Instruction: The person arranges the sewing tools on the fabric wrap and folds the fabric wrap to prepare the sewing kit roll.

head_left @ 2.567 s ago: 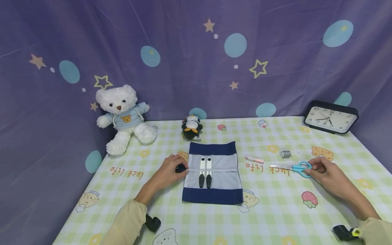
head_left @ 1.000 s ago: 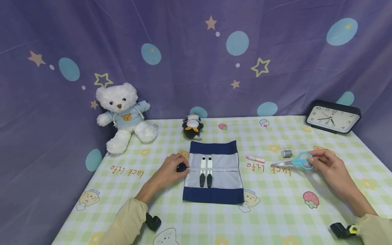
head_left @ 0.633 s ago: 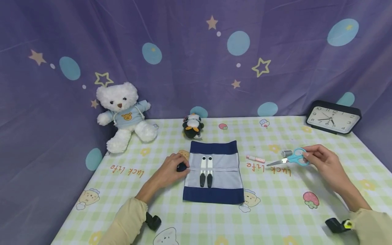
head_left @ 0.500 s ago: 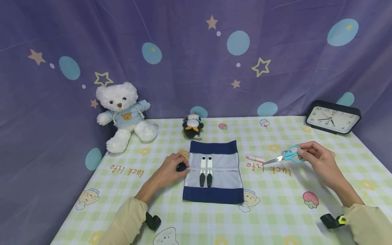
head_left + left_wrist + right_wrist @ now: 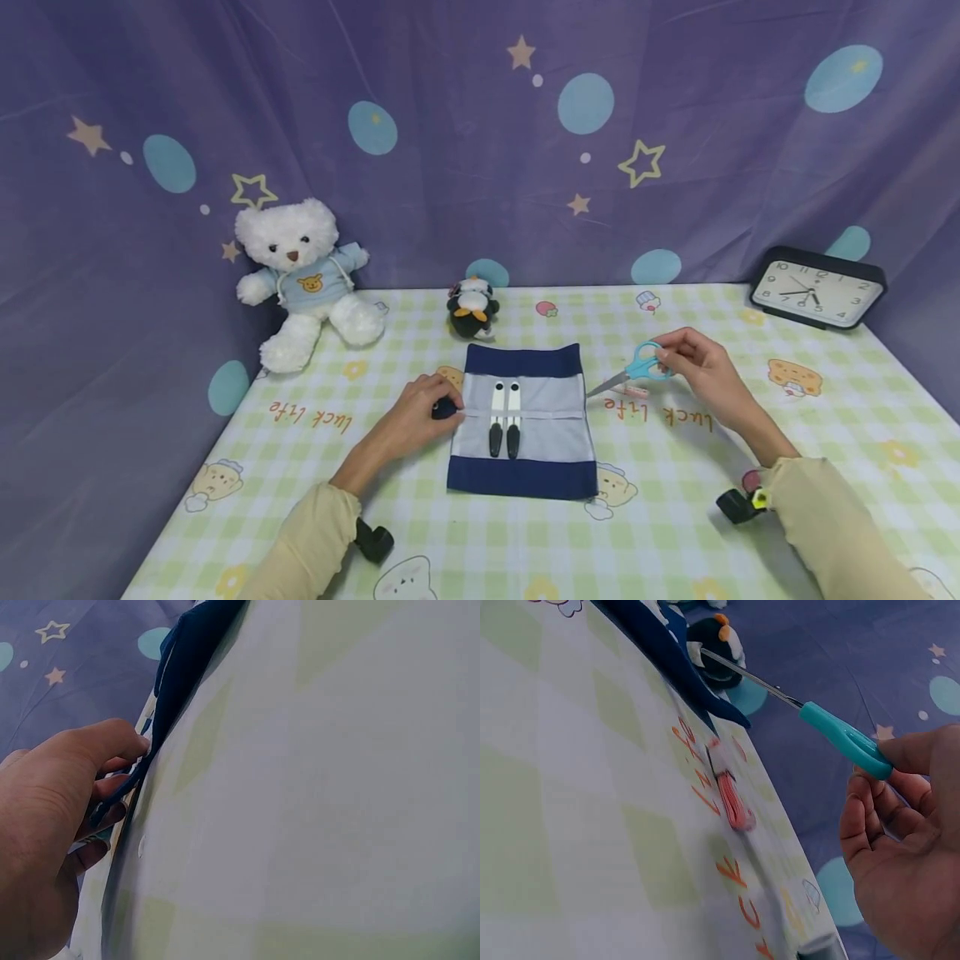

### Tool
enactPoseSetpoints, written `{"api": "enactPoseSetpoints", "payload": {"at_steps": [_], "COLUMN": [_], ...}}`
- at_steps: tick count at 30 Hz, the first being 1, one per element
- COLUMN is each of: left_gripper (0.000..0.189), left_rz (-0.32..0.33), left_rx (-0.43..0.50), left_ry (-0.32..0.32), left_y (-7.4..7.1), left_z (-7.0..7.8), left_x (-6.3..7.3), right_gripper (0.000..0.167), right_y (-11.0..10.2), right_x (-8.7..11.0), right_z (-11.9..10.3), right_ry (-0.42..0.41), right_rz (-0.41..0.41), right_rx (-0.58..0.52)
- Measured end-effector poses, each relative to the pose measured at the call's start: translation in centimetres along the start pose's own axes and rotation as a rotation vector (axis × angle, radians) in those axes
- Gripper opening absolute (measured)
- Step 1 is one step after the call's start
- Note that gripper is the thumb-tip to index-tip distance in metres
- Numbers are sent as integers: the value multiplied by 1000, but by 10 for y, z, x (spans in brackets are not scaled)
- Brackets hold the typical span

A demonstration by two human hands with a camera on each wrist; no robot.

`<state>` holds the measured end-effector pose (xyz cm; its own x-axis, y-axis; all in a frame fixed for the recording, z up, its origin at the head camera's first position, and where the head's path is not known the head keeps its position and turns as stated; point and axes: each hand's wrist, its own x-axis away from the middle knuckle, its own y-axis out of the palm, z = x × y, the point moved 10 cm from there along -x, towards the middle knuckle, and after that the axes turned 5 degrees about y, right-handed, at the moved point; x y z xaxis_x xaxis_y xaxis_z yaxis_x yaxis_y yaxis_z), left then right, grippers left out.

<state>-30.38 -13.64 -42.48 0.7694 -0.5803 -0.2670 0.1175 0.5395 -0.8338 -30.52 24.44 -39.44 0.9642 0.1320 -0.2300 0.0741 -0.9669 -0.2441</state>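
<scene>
I've got the right hand pinching the scissors by the handle, blades slanting leftward at the pouch's right edge, left hand pinching its left edge

Free gap between bear and penguin.

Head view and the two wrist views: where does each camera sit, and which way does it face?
Head: worn on the head, facing forward and down over the checked tablecloth and navy-and-grey cloth; left hand, right hand and sleeves show.
Left wrist: worn on that wrist, facing along the left hand to the cloth's navy edge; the table slants, and only this hand shows.
Right wrist: worn there, facing along the right hand and its scissors; only this hand shows.
Shared: head and right wrist both show the scissors and toy penguin.
</scene>
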Motion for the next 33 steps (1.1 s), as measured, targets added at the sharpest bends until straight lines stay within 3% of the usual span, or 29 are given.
{"api": "enactPoseSetpoints", "payload": {"at_steps": [7,17,33], "left_gripper": [10,11,11], "left_rz": [1,-8,-6], "left_rx": [-2,-9,4], "left_ry": [-1,-18,-16], "left_y": [-1,0,1], "left_z": [0,-1,-2], "left_x": [0,0,0], "right_gripper": [23,21,20], "right_y": [27,61,101], "right_x": [-15,-34,-55], "right_z": [-1,2,-10], "right_ry": [-27,22,-30], "right_rz": [-69,-169,-305], "right_rx": [4,28,112]}}
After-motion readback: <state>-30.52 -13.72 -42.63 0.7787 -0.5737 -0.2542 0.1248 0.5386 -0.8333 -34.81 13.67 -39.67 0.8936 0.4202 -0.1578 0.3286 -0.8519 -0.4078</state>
